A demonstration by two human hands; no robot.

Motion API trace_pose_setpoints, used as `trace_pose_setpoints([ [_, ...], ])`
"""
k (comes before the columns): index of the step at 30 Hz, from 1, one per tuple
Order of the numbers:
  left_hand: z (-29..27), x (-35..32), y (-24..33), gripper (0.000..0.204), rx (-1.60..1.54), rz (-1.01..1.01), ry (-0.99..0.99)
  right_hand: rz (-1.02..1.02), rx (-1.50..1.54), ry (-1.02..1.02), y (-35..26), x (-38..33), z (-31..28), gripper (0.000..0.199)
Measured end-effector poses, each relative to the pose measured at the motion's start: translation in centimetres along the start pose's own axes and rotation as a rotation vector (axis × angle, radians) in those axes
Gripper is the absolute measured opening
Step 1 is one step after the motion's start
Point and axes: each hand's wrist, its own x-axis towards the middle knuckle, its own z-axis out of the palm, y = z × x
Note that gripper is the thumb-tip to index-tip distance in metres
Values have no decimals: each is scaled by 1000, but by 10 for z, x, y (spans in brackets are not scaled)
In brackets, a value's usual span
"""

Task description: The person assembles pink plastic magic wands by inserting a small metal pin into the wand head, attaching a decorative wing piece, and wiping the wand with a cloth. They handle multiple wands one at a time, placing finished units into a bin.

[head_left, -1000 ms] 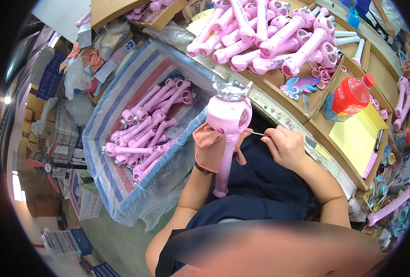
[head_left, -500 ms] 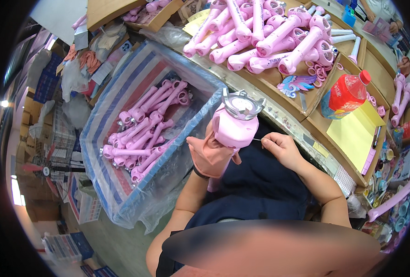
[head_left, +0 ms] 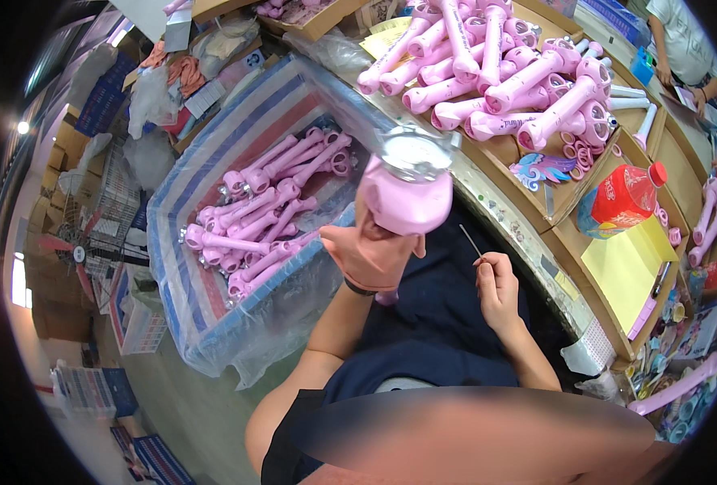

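Note:
My left hand [head_left: 368,257], in an orange-pink glove, grips a pink plastic toy wand [head_left: 409,206] by its handle. The wand's bulky head points up and carries a silver, round, shiny part [head_left: 415,153] on top. Most of the handle is hidden behind the glove. Lower and to the right, my bare right hand [head_left: 499,293] pinches a thin metal rod [head_left: 469,239] between thumb and fingers. Its tip points up and left, apart from the wand.
Left of me stands a bin with a striped lining [head_left: 281,101], holding many pink wands [head_left: 253,206]. A heap of similar wands [head_left: 528,85] lies on the bench, beside a red-labelled bottle [head_left: 617,202] and yellow paper [head_left: 626,263]. Another person [head_left: 689,48] is at the far right.
My right hand has drawn the rod away from the wand and turned its tip upward. The wand's silver top is tilted differently. The whole view has shifted slightly.

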Motion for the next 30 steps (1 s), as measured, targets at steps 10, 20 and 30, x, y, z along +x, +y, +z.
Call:
trace_pose_setpoints([
  [10,18,-3,11,61,-255,-138,-78,-530,-1098,421,-3,37,-57,16],
  [20,55,-5,-17,75,-326,-590,-504,-395,-1220,554,38,42,-60,29],
  [30,85,-17,-27,85,-444,-564,-485,-84,-1351,346,28,-54,-116,43],
])
